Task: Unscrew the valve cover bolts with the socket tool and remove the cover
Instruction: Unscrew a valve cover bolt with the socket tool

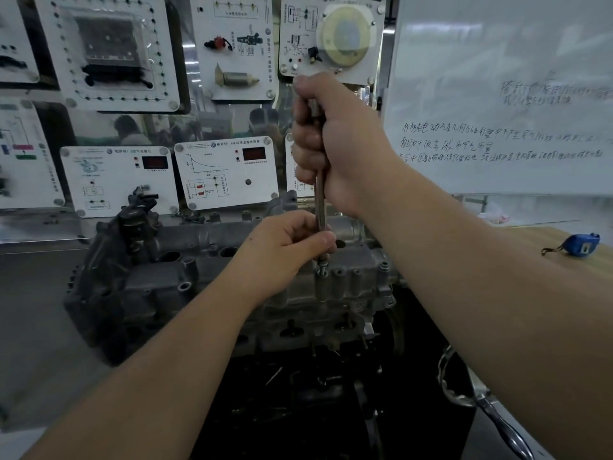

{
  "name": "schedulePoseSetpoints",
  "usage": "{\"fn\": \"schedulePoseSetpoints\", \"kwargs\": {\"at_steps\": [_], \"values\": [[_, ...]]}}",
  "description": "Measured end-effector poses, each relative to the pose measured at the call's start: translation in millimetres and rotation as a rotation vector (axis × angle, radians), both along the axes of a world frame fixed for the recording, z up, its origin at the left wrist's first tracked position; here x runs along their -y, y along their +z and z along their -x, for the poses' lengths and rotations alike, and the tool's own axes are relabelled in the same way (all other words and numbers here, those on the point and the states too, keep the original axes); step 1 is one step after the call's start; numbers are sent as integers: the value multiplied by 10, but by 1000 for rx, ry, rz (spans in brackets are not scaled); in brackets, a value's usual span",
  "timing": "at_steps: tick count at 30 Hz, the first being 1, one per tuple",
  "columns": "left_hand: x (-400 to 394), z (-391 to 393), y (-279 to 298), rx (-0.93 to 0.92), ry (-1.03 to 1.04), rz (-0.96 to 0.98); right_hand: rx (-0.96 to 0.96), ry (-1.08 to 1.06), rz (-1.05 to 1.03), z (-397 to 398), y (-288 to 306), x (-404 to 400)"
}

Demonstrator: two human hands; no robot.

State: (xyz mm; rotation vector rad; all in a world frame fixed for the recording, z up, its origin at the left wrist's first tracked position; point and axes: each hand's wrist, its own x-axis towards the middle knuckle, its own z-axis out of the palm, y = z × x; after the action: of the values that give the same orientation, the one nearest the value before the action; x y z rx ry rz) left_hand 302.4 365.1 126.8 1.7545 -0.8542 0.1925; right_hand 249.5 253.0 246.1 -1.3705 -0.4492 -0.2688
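The cover [238, 260] sits on the engine [166, 293], centre of view, not yet lifted. The right hand [335, 144] is fisted round the upper shaft of the socket tool [320, 207], which stands near upright. The left hand [285, 250] pinches the lower shaft between thumb and fingertips, just above the bolt [321, 270] at the cover's near right edge. The bolt appears raised, threads showing.

Risks, as judged: a tilted shaft could let the socket slip off the head and round it; a freed bolt could drop into the dark bay below the engine; other bolts cannot be confirmed removed, so lifting now could strain the cover.
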Motion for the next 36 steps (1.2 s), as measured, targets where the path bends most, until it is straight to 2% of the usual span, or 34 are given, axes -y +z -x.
{"fn": "schedulePoseSetpoints", "kwargs": {"at_steps": [3, 5, 7, 10, 15, 19, 24, 27, 30, 33, 36], "values": [[60, 5, -1, 42, 114, -24, 44, -276, -43, -43, -10, -20], [75, 19, 11, 58, 158, -32, 82, -351, -65, -48, -22, -18], [41, 24, 18, 35, 127, -50, 99, -332, -97, -32, -41, -18], [-27, 49, 29, -35, 2, -33, 76, -188, -125, 4, -39, -12], [-42, 79, 38, -29, -28, -63, 19, 11, -37, 21, -9, 45], [-18, 65, 25, -30, 11, -29, 7, -117, -43, 40, -20, 10], [33, 46, 12, 94, 139, -53, 81, -271, -113, 51, -6, -54], [-10, 40, 11, 25, 27, -77, 118, -272, -149, 40, -48, -44], [-58, 45, 16, -24, -60, -60, 102, -185, -151, 41, -65, 12], [-35, 57, 25, 17, -29, -74, 36, -100, -94, 49, -27, 57], [10, 51, 19, 39, 36, -71, -20, -132, -35, 55, -10, 57]]}}
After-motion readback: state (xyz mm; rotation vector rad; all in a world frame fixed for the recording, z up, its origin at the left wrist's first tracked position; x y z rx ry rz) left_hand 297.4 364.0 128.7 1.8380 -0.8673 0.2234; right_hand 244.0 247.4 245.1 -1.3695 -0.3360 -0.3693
